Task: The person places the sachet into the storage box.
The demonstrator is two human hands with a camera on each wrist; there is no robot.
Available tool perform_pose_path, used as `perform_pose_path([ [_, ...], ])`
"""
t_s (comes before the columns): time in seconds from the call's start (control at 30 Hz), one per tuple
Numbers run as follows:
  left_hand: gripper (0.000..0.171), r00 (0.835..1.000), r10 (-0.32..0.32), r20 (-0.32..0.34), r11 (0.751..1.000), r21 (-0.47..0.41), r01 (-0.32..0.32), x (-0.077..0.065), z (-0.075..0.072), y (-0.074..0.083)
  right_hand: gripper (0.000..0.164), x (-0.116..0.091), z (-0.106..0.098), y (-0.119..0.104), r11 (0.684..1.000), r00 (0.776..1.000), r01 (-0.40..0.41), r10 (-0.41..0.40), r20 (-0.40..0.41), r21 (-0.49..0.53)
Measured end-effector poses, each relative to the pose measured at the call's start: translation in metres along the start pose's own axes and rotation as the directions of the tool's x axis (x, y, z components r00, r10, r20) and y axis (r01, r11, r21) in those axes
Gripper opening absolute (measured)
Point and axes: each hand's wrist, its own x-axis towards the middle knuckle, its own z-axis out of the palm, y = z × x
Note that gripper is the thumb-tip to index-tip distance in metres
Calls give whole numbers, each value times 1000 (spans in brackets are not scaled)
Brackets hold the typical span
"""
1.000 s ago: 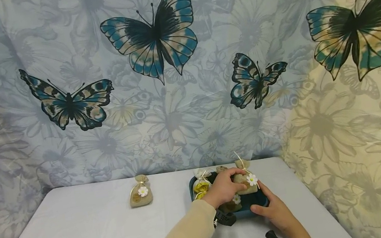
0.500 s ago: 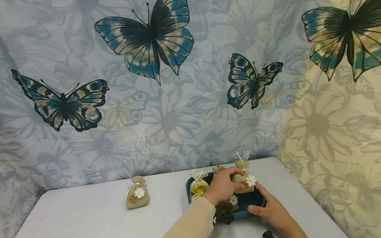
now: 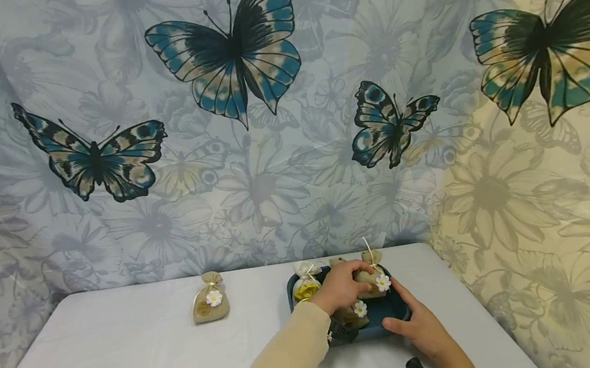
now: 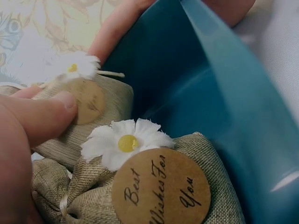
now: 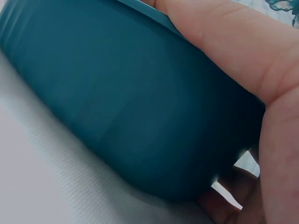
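My left hand (image 3: 339,289) pinches a small burlap sachet (image 3: 369,285) with a white daisy over the back right of a dark teal tub (image 3: 374,332). In the left wrist view the thumb presses beside that sachet's (image 4: 119,95) round brown label. Just below it lies another burlap sachet (image 4: 219,186) with a daisy and a "Best Wishes For You" label, inside the tub. My right hand (image 3: 422,322) grips the tub's right end; in the right wrist view its thumb (image 5: 233,37) lies along the rim and fingers show round the far side of the wall (image 5: 117,102).
Inside the tub's left end sits a white pouch with a yellow flower (image 3: 305,289). A single burlap sachet (image 3: 210,303) with a daisy lies on the white-covered table (image 3: 128,358) to the left. A butterfly-patterned curtain (image 3: 264,200) hangs behind the table.
The held sachet has shifted slightly left and down with my left hand. My right hand stays at the tub's right end. The head view has shifted a little.
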Motion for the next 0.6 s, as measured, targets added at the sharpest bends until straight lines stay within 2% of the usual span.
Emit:
perform_pose_path([
  [0.2,40,998,7,66,986,165,-18,3,0,-1,91,0,0,0,1000,1000,17,-17,-1,-8],
  [0.4,45,994,22,110,938,343,-59,6,-1,-1,93,-2,1,-3,999,999,44,-44,-10,-8],
  [0.5,44,993,32,114,930,360,-72,6,-1,-1,94,-3,0,-3,1000,999,30,-30,-16,-9],
  [0.6,46,994,34,104,954,293,-64,4,-2,-3,94,-2,0,-2,1000,1000,17,-17,-16,-7],
])
